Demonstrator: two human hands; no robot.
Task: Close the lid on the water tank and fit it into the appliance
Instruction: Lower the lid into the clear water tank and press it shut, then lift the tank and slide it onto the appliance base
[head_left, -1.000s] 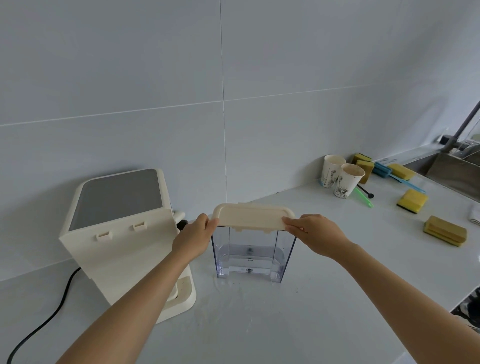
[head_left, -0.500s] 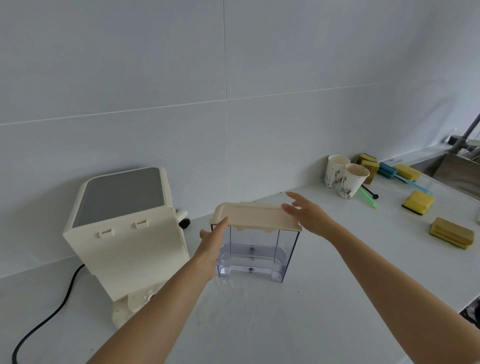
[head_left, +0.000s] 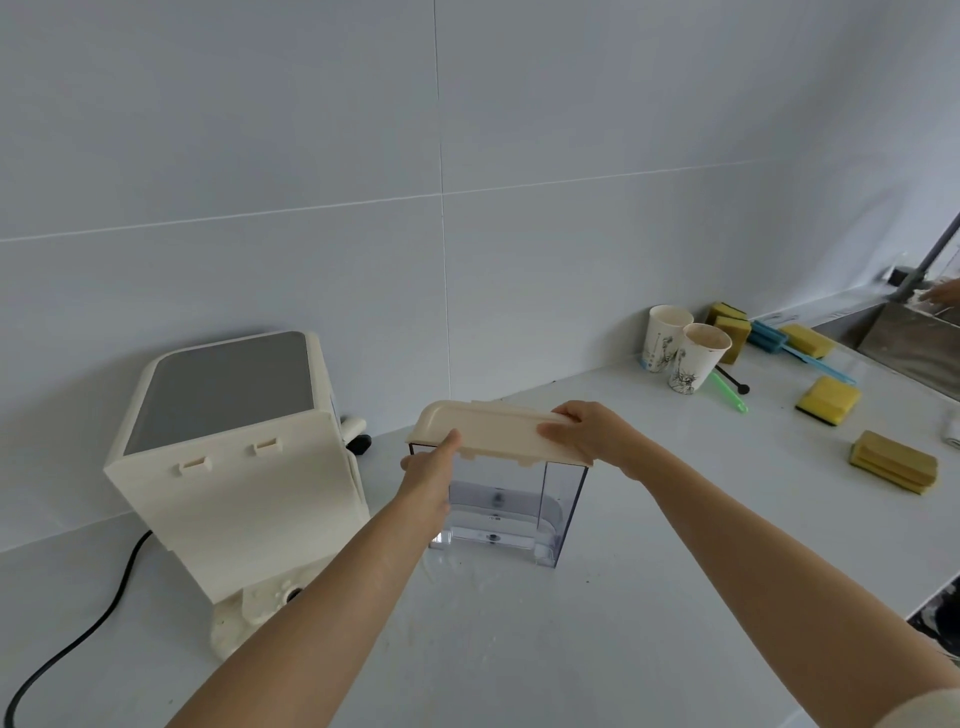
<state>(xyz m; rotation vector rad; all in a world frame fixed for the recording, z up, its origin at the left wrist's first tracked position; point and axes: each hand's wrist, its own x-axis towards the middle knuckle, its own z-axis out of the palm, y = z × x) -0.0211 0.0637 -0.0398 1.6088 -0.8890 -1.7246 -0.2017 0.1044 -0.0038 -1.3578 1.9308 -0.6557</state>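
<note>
I see the clear tank (head_left: 519, 512) standing upright mid-counter (head_left: 649, 597), the cream lid (head_left: 491, 428) lying across its top. My right hand (head_left: 589, 431) rests on the lid's 3 o'clock end, fingers curled over it; my left hand (head_left: 428, 475) is flat and open against the tank's 9 o'clock side, thumb touching the lid's edge, gripping nothing. The cream appliance (head_left: 234, 462) sits just beside the tank at 9 o'clock, black cord (head_left: 88, 623) trailing off toward 8. Out at 2 o'clock, two printed paper cups (head_left: 680, 353) and several yellow sponges (head_left: 828, 400). The tank's small marking is too tiny to read.
</note>
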